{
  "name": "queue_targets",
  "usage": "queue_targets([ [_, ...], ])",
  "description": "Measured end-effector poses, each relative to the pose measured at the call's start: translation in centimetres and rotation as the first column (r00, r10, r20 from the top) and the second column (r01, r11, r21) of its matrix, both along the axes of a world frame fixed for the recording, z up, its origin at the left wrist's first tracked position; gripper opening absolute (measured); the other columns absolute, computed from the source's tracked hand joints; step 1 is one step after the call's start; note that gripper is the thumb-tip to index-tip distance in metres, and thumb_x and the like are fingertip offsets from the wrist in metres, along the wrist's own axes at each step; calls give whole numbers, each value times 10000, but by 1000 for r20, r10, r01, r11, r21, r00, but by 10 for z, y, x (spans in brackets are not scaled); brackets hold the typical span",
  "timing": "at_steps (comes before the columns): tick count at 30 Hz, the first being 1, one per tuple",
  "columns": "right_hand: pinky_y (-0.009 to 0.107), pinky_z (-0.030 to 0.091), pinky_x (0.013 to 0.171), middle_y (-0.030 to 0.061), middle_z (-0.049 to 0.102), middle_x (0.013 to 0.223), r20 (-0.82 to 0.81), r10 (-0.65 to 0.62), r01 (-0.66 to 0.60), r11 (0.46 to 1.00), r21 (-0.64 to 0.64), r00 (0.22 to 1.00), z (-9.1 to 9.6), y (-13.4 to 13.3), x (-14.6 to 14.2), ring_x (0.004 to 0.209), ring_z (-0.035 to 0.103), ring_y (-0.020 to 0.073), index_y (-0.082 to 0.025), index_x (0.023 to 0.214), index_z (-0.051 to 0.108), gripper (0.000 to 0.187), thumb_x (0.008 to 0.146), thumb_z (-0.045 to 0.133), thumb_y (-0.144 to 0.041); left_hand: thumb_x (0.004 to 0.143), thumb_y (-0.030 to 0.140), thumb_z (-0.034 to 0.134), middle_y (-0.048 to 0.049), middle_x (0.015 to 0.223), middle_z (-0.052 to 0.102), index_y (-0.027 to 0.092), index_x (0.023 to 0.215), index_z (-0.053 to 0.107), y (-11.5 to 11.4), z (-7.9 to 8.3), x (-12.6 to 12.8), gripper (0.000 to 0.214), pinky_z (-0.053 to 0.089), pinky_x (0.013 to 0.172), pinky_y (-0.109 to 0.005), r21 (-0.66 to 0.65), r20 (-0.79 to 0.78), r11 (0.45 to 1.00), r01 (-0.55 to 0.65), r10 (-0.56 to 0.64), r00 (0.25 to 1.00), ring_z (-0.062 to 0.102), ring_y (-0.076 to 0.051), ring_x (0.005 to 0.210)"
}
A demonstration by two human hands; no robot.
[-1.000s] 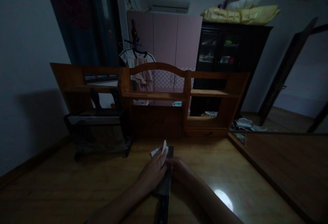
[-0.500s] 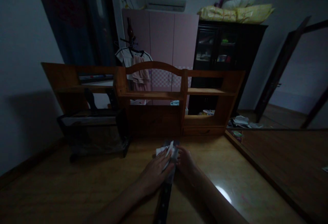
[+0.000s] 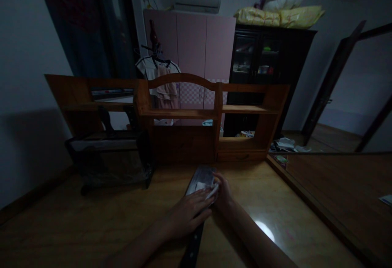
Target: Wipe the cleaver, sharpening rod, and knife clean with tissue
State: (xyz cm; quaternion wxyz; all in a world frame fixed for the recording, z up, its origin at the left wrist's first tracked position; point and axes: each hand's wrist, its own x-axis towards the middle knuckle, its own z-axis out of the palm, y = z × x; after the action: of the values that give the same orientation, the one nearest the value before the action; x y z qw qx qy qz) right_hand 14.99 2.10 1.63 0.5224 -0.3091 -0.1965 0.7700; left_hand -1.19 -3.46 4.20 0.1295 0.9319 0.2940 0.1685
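A cleaver (image 3: 200, 174) lies on the wooden table, its broad grey blade pointing away from me and its black riveted handle (image 3: 193, 243) towards me. My left hand (image 3: 191, 213) presses a folded white wipe (image 3: 201, 186) onto the blade, fingers closed over it. Part of the wipe sticks up between the two hands. At the blade's right edge, my right hand (image 3: 225, 196) has its fingers curled round the side. The fingertips underneath are hidden, and the room is dim.
Ahead stands a wooden shelf unit (image 3: 180, 115) along the table's back. On the left is a dark knife holder (image 3: 107, 161) with black handles (image 3: 105, 119) rising from it. A raised wooden edge (image 3: 309, 198) borders the table at right.
My left hand and the wipe have slid towards me and the handle, baring more of the blade's far end. My right hand stays by the blade's right side.
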Motion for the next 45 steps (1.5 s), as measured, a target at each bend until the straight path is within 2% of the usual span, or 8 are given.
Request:
queue_targets([
  [8, 244, 410, 475, -1, 577, 470, 15, -39, 40, 999, -37, 999, -1, -1, 1, 418, 515, 129, -167, 592, 576, 282, 722, 619, -415, 996, 366, 319, 23, 1456, 379, 295, 1361, 467, -2, 6, 2, 400, 276, 1130, -378, -13, 40, 1000, 27, -26, 999, 387, -181, 1330],
  [12, 235, 373, 442, -6, 566, 466, 24, -41, 41, 999, 0, 999, -1, -1, 0, 399, 480, 118, -168, 588, 574, 291, 706, 627, -429, 1000, 335, 316, -5, 1340, 540, 271, 1272, 568, -3, 6, 3, 377, 341, 1079, -354, 11, 91, 999, 39, -40, 995, 495, -180, 1245],
  [15, 250, 404, 478, 5, 600, 518, 17, -19, 18, 1000, 24, 1000, -3, 0, 1, 454, 524, 141, -164, 638, 603, 276, 697, 630, -432, 992, 294, 341, -27, 1223, 635, 231, 1166, 640, -1, 2, 3, 351, 411, 1000, -329, 46, 148, 997, 65, -72, 986, 588, -183, 1127],
  [20, 243, 378, 462, -4, 564, 500, 29, 32, -34, 998, 49, 999, -5, 2, 3, 442, 499, 134, -168, 649, 599, 298, 688, 632, -462, 980, 265, 362, -33, 1166, 666, 227, 1102, 668, 1, -6, 2, 332, 459, 914, -291, 98, 177, 993, 72, -88, 980, 636, -179, 1036],
  [25, 230, 328, 425, 11, 553, 529, 127, 70, -80, 994, 72, 989, -12, 11, 9, 444, 473, 129, -171, 650, 588, 351, 681, 607, -520, 984, 274, 347, -55, 919, 734, 196, 940, 721, 1, -11, 1, 384, 490, 808, -247, 123, 204, 992, 28, -53, 978, 687, -165, 857],
  [35, 257, 420, 497, 36, 590, 597, 125, 47, -58, 995, 85, 991, -22, 17, 10, 528, 511, 155, -188, 661, 619, 322, 680, 598, -509, 997, 253, 324, -38, 735, 718, 182, 838, 730, 0, -13, 4, 442, 471, 668, -207, 152, 247, 988, 20, -57, 967, 669, -124, 654],
  [41, 241, 385, 461, 6, 543, 529, 162, 41, -56, 994, 91, 986, -13, 13, 9, 481, 488, 137, -188, 618, 598, 314, 655, 625, -499, 999, 244, 321, -35, 733, 714, 179, 831, 726, 0, -14, 4, 443, 463, 659, -206, 159, 239, 987, 21, -59, 969, 660, -118, 648],
  [45, 232, 324, 414, -30, 433, 434, 207, 26, -47, 994, 96, 978, -3, 7, 5, 399, 410, 108, -199, 533, 547, 357, 646, 643, -523, 997, 240, 324, -33, 723, 710, 179, 824, 721, 0, -14, 4, 437, 461, 658, -206, 155, 227, 988, 21, -56, 972, 657, -117, 642],
])
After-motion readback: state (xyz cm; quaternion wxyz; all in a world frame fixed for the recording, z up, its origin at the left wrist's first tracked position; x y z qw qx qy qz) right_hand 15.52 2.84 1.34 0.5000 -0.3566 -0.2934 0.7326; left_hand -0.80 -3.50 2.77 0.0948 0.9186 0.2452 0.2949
